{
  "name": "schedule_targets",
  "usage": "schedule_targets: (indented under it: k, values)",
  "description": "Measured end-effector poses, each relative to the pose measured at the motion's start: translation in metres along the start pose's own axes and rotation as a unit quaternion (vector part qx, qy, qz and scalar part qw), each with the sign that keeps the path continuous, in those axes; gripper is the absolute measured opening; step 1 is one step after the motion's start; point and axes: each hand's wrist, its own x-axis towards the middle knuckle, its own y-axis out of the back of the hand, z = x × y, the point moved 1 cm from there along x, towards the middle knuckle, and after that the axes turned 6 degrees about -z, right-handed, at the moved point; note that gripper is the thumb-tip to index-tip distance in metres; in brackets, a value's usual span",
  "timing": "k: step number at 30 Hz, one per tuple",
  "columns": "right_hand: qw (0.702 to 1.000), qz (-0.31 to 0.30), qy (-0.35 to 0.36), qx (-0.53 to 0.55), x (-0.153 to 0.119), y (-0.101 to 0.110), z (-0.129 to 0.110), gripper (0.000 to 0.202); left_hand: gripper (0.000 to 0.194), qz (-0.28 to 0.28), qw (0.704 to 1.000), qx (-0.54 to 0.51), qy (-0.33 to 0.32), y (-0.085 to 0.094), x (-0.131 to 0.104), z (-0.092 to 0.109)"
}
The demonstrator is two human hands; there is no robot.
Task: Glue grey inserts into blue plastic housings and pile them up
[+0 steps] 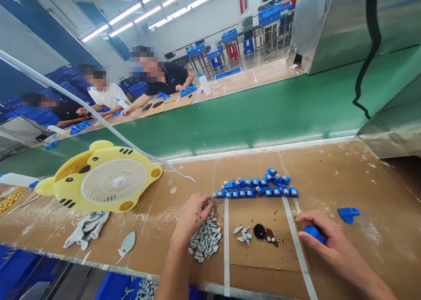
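grip of the right hand [342, 251] is pinching a blue piece [315, 234] just above the desk [371, 256], outside the right-hand white strip; left hand [192, 216] is reaching over the top end of the grey pile [205, 241], thumb and fingers bending close, can't tell if pinching anything. looks like a picking step, judging by that reach. taking one small grey bit from there would be calling for a narrow fingertip pinch, with the right staying steady. blue rows [256, 192] are sitting beyond the dark round cup [259, 231]; a loose blue part [348, 214] is lying farther right.
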Motion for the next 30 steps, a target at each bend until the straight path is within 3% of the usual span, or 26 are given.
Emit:
schedule_targets:
  k: [4, 10, 16, 18, 20, 25, 28, 30]
  values:
    - [0.998, -0.052, 0.022, -0.005, 0.003, -0.012, 0.000, 0.045, 0.015, -0.016, 1.000, 0.013, -0.006, -0.010, 0.004, 0.005]
    - [0.998, -0.051, 0.028, -0.028, 0.006, -0.010, 0.011, 0.042, 0.023, 0.007, 1.000, -0.020, -0.023, -0.009, -0.002, 0.002]
    - [0.996, 0.076, -0.054, 0.006, 0.013, -0.003, 0.018, 0.049, 0.026, 0.080, 0.976, -0.192, -0.059, -0.016, -0.030, 0.024]
    - [0.992, 0.092, -0.068, 0.045, 0.013, -0.006, 0.012, 0.051, 0.027, 0.089, 0.971, -0.215, -0.054, -0.021, -0.037, 0.036]
    - [0.993, 0.073, -0.065, 0.071, 0.012, -0.010, 0.003, 0.051, 0.027, 0.081, 0.968, -0.230, -0.060, -0.024, -0.043, 0.048]
    - [0.997, -0.039, -0.027, 0.068, 0.010, -0.017, -0.020, 0.041, 0.022, 0.031, 0.966, -0.232, -0.109, -0.030, -0.049, 0.070]
    - [0.992, -0.112, -0.013, 0.063, 0.011, -0.021, -0.026, 0.030, 0.024, 0.015, 0.969, -0.214, -0.121, -0.036, -0.050, 0.078]
    - [0.989, -0.130, -0.025, 0.069, 0.012, -0.024, -0.027, 0.028, 0.028, 0.021, 0.972, -0.202, -0.121, -0.041, -0.050, 0.084]
